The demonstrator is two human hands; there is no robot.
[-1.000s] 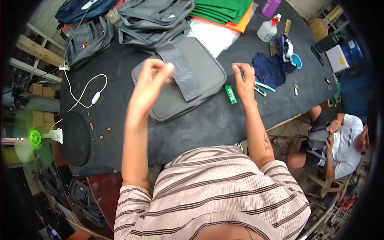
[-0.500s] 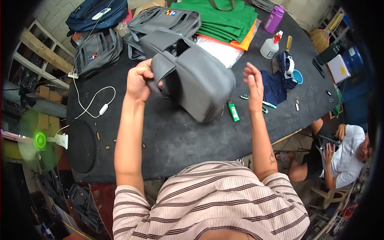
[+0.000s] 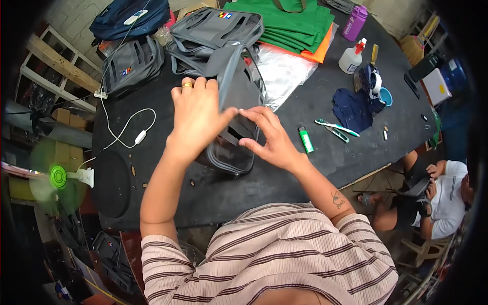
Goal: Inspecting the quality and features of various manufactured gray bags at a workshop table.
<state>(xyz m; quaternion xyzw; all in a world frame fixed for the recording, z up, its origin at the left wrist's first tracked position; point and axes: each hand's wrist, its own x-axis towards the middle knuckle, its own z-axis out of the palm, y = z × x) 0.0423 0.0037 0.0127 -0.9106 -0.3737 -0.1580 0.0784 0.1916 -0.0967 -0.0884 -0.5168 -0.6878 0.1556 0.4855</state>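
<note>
A grey bag [image 3: 231,158] with a zipper round its edge and dark slots in its front panel stands tilted on the black table before me. My left hand [image 3: 198,114], a ring on one finger, lies over its left side with bent fingers and the thumb stretched right. Slightly blurred, that hand hides much of the panel, and its fingertips are out of sight. From the right, my right hand [image 3: 272,137] grips the panel by a slot, thumb below and fingers above. The left thumb tip and right index fingertip almost meet there.
More grey bags [image 3: 216,28] and a navy backpack [image 3: 129,20] lie at the back, beside folded green bags [image 3: 300,25]. On the right are a spray bottle [image 3: 352,57], a green lighter [image 3: 306,140] and a toothbrush [image 3: 338,127]. A fan [image 3: 58,176] spins at left; a person [image 3: 439,198] sits at right.
The grey bag has turned and come down onto the table, its slotted panel now facing me. My left hand has shifted onto that panel, and my right hand has moved in from the right to it.
</note>
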